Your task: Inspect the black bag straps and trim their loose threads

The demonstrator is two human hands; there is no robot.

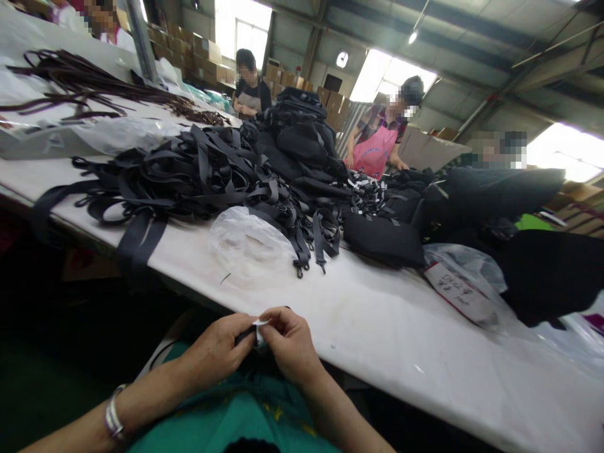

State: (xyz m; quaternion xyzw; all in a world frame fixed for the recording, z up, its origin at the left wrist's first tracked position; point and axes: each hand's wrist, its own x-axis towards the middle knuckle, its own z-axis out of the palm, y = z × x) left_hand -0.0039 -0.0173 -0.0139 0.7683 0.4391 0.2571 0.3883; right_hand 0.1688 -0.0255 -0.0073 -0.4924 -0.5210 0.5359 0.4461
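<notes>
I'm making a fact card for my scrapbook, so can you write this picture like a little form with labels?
Left grip: holds a small dark piece
Right grip: pinches a small white piece
Jewellery: shiny bracelet on the left arm
Table: whitish top
Biggest tangle: dark straps, some with hooks
Beside the straps: crumpled clear bag
Across the table: a person in a pink apron
Can't tell: what the small pieces are

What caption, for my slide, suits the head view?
Left hand and right hand hold a white piece beside a table heaped with webbing straps.
</notes>
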